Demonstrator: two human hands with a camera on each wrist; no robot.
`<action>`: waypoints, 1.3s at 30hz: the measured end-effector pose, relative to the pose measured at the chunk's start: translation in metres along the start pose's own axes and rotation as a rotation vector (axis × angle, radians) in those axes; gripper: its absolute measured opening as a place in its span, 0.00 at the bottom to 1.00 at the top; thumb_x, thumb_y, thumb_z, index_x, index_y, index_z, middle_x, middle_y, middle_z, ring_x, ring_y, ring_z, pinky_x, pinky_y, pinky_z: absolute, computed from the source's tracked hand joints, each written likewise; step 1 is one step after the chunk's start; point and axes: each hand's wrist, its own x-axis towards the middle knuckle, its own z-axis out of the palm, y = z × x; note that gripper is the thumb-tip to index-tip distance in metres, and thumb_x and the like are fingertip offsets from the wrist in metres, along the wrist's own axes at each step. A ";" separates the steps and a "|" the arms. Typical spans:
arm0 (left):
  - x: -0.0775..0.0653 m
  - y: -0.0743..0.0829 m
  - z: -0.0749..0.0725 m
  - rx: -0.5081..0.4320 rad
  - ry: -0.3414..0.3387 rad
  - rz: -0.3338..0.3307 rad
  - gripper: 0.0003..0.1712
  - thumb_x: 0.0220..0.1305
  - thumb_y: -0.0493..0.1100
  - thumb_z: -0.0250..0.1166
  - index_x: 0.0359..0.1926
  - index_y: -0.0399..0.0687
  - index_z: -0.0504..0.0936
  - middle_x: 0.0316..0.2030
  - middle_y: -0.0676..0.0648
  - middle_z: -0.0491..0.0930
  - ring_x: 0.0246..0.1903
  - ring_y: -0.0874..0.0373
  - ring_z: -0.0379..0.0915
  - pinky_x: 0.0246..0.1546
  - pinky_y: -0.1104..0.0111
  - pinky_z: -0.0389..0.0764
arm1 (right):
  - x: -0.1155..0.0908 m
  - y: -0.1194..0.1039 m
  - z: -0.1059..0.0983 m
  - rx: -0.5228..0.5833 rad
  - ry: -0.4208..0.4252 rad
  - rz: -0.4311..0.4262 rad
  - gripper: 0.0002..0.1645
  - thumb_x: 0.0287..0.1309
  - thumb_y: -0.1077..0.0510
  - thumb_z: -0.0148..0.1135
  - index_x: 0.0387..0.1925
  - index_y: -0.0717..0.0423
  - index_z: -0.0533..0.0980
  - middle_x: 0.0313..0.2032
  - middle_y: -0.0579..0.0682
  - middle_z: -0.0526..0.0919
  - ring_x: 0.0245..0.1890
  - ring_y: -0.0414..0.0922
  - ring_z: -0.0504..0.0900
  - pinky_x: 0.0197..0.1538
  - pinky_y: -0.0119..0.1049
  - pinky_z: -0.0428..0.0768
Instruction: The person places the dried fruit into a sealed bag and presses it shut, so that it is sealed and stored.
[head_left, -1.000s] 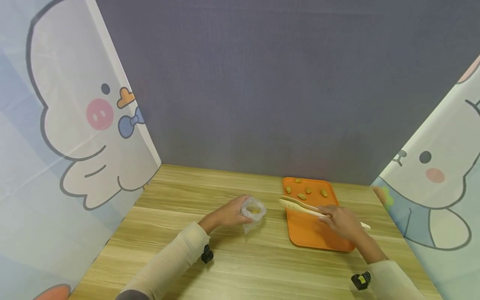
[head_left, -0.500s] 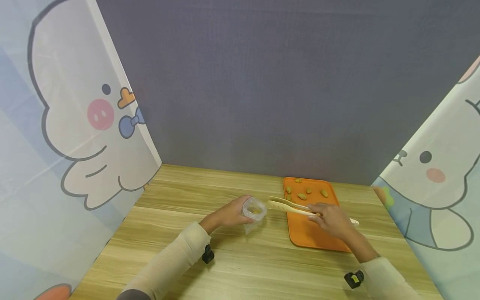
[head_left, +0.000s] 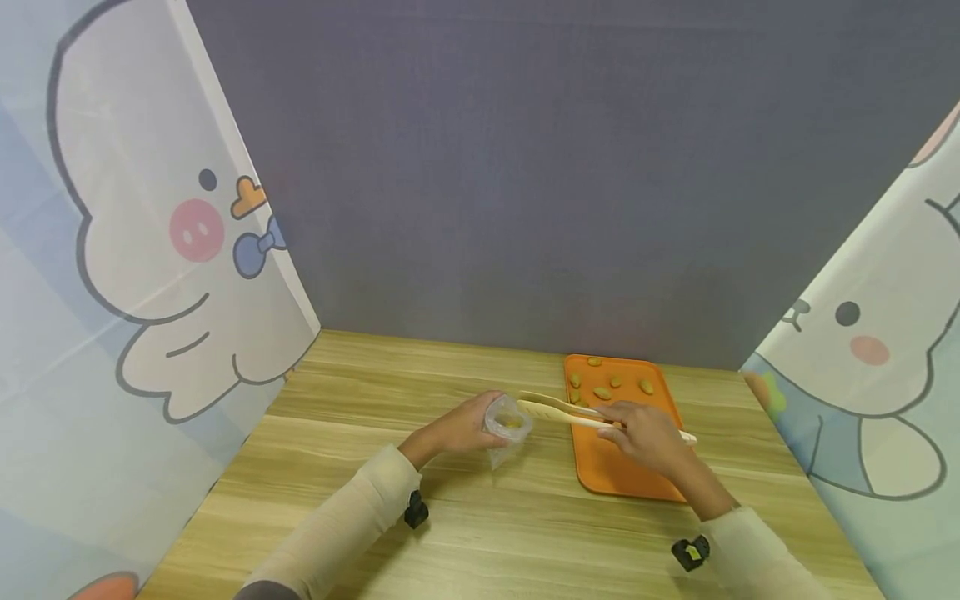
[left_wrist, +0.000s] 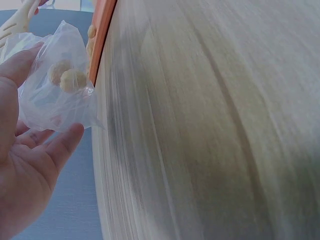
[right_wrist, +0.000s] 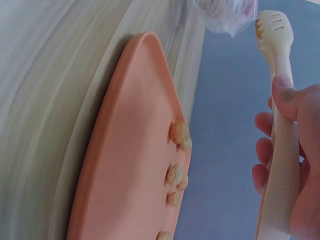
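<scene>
My left hand point(head_left: 467, 423) holds a clear plastic bag point(head_left: 498, 453) upright, its mouth spread wide. Inside the bag, two small tan lumpy pieces point(left_wrist: 73, 80) show in the left wrist view. A pair of cream tongs point(head_left: 562, 416) is gripped in my right hand point(head_left: 651, 435), thumb on one arm and fingers curled round the other. The tong tips point left, right at the bag's rim. In the right wrist view a brownish piece point(right_wrist: 258, 28) shows between the tong heads, mostly hidden by the near one.
Below the right hand lies an orange tray point(head_left: 626, 467). Several tan pieces point(head_left: 602, 392) are spread over its far half. The wooden table point(head_left: 420, 358) meets a grey backdrop point(head_left: 480, 183) behind, with cartoon-printed panels point(head_left: 247, 333) at the sides.
My right hand has carried the tongs leftward, from above the tray to the mouth of the bag. The left hand and the bag have stayed nearly still.
</scene>
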 end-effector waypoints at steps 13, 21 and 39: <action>-0.003 0.000 -0.001 0.025 -0.010 -0.046 0.55 0.63 0.59 0.70 0.79 0.41 0.53 0.70 0.42 0.68 0.52 0.58 0.73 0.58 0.60 0.77 | 0.011 -0.016 0.004 -0.013 0.012 -0.032 0.24 0.58 0.51 0.73 0.55 0.55 0.84 0.47 0.53 0.90 0.27 0.37 0.81 0.29 0.31 0.76; -0.004 0.001 -0.001 0.046 -0.017 -0.064 0.56 0.63 0.61 0.69 0.80 0.41 0.51 0.75 0.39 0.61 0.69 0.46 0.67 0.70 0.53 0.69 | 0.013 -0.019 0.007 -0.002 0.023 -0.042 0.25 0.57 0.51 0.74 0.56 0.54 0.84 0.48 0.53 0.90 0.26 0.36 0.80 0.29 0.31 0.76; -0.002 0.001 -0.002 0.064 -0.016 -0.067 0.57 0.63 0.61 0.70 0.79 0.37 0.52 0.75 0.38 0.62 0.72 0.44 0.63 0.72 0.51 0.66 | 0.015 -0.023 0.010 0.036 -0.015 0.020 0.27 0.59 0.50 0.73 0.59 0.55 0.82 0.50 0.55 0.88 0.23 0.30 0.70 0.26 0.28 0.68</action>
